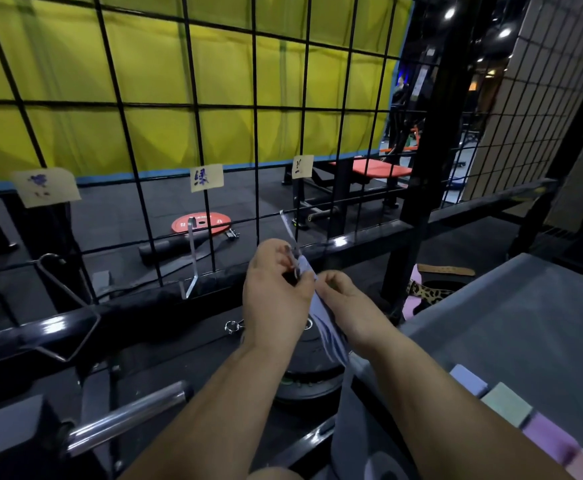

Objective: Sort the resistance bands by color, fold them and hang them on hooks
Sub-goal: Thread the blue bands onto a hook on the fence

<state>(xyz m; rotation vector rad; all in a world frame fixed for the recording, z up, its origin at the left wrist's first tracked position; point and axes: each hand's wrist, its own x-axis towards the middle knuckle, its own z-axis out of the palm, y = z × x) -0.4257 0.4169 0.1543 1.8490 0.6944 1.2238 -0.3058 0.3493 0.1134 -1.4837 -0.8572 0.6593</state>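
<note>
Closest in, bottom right, 4 folded bands (506,403) sit in a row on the grey worktop (525,323): pale blue, green, purple, pink. Further out, both hands are on 1 pale blue band (331,337). The left hand (276,292) has its grip curled in tight, pinching the band's top end. The right hand (345,303) pinches it just beside that, thumb and fingers closed on it.

The long axis runs diagonal: top end points up and left toward a thin metal hook (288,230) on the black wire grid (193,105), and the rest hangs down and right between the wrists. Can't tell if it's actually touching the hook.

3 paper labels are on the grid: the middle label (207,177) reads 绿, the right label (302,166) looks like 兰, and the left label (44,187) is too blurred to read.
</note>
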